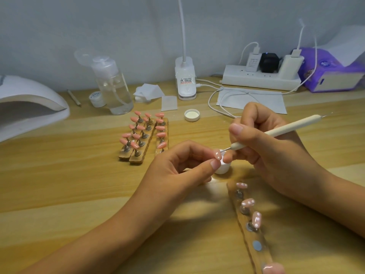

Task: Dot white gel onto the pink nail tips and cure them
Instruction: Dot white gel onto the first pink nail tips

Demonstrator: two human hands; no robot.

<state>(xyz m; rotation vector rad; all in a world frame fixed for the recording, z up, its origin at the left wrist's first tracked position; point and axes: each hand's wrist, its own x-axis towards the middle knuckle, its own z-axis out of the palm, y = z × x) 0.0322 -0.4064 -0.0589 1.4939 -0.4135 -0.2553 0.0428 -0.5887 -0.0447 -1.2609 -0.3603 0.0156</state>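
A small pink nail tip (217, 155) bearing white dots is pinched between thumb and forefinger of the left hand (183, 167), just above a small round white gel pot (222, 168) standing on the light wooden bench (79, 184). A slim white dotting pen (276, 131) is gripped in the curled fingers of the right hand (266, 153), its metal point at the tip's upper edge; contact cannot be determined. Three dotted pink tips (247, 202) are mounted on a wooden strip holder (263, 256) beneath the right forearm, plain pink tips (144, 133) are ranked on further strips behind, and a white domed curing lamp (29, 101) is stationed at far left.
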